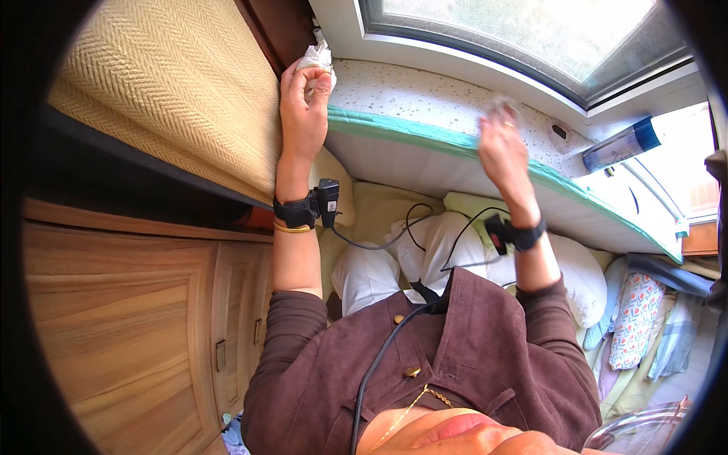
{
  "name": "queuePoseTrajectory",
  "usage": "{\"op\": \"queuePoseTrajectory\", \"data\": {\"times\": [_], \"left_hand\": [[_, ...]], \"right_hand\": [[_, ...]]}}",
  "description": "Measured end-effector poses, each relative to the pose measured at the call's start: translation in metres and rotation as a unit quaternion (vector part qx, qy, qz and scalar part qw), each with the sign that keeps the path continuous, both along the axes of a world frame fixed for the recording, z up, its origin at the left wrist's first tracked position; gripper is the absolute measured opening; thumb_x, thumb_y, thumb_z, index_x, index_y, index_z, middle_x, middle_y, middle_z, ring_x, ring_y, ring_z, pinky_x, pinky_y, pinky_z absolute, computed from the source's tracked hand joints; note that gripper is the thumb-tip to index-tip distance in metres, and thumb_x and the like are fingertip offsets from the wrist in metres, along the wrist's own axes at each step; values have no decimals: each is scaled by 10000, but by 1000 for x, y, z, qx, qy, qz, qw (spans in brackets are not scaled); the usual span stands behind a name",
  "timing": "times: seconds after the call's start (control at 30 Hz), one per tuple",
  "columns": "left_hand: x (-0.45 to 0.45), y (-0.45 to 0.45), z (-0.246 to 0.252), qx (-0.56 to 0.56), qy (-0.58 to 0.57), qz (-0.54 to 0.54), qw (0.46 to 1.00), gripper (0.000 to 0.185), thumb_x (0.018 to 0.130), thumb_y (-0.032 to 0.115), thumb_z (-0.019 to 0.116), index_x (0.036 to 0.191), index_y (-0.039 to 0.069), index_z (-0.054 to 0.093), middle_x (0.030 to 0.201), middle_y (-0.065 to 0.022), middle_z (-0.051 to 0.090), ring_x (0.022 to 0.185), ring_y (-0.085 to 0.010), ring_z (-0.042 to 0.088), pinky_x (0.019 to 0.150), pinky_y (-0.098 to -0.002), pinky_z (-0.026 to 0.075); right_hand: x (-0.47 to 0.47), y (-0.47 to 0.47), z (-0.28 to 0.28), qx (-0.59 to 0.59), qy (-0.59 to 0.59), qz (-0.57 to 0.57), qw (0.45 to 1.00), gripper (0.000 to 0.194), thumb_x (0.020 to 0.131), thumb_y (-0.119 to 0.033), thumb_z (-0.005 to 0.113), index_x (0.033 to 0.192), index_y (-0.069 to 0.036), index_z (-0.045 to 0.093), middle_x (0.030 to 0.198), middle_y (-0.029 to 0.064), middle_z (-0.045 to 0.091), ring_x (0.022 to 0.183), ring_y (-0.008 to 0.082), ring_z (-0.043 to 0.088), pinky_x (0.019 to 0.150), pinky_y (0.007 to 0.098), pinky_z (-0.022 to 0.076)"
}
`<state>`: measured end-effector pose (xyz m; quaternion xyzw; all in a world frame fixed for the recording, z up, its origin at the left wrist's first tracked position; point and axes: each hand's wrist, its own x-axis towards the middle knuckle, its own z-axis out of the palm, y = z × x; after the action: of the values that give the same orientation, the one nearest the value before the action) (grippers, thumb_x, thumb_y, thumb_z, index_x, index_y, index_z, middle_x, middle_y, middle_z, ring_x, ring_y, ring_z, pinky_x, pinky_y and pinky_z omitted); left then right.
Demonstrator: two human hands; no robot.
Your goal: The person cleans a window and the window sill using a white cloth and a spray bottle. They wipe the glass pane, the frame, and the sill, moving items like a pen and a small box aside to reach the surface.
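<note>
At the left end of a speckled stone windowsill (409, 91), my left hand (307, 91) pinches a crumpled white tissue (317, 56) between thumb and fingers, close to the dark wooden post. My right hand (503, 139) is over the sill farther right, blurred, with its fingers towards the window frame. A small whitish, blurred thing (503, 104) shows at those fingertips; it looks like another wad of tissue. Green edging (398, 129) runs along the sill's front, below both hands. A dark wristband with a cabled device sits on each wrist.
A clear cylinder with a blue cap (620, 145) lies on the sill at right, near a small dark object (559, 131). Beige herringbone fabric (182, 85) covers the surface at left, above wooden cabinet doors (119, 330). Pillows (574, 278) and folded cloths (637, 321) lie at lower right.
</note>
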<state>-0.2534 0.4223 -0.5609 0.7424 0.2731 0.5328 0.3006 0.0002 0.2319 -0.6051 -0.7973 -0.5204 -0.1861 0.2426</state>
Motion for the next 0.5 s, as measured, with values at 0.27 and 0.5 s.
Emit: {"op": "queuePoseTrajectory", "data": {"times": [0.27, 0.5], "left_hand": [[4, 8, -4, 9, 14, -9, 1000, 164, 944, 168, 610, 981, 8, 598, 1211, -123, 532, 1024, -241, 557, 891, -336, 468], [8, 10, -11, 24, 91, -18, 995, 176, 946, 176, 610, 960, 1, 605, 1226, -146, 535, 1064, -271, 557, 906, -353, 464]], "right_hand": [[-114, 192, 3, -50, -30, 328, 943, 338, 924, -245, 486, 1049, 16, 660, 1285, 254, 555, 1276, 424, 443, 1110, 486, 326], [-73, 172, 9, -164, 82, 262, 948, 540, 978, -333, 384, 1428, -34, 394, 1503, 166, 363, 1395, 320, 343, 1144, 408, 303]]}}
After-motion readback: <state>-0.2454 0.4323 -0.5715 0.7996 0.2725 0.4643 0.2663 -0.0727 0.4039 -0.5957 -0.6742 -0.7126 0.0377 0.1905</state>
